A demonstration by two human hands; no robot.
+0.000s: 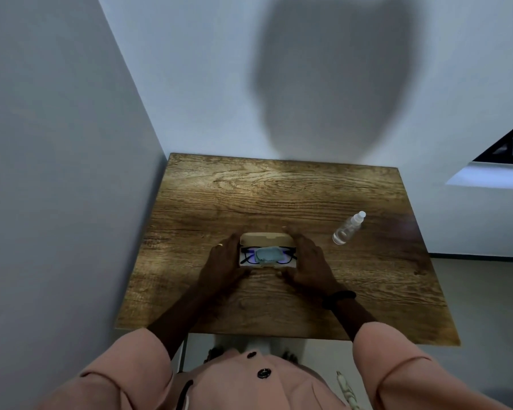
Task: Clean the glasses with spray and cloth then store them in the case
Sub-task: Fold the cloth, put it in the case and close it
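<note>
On the wooden table (pixel 279 184), centre: open glasses case (pixel 267 238), black glasses (pixel 249 256) and blue cloth (pixel 267 255) lying inside. My left hand (pixel 224 261) and right hand (pixel 307 258) grip its two ends. Light, stiff shell, fragile lenses; I'd hold the ends and close the lid gently.

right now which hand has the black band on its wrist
The right hand, at the right end of the case: a black band circles its wrist. The left hand wears only a ring.
</note>
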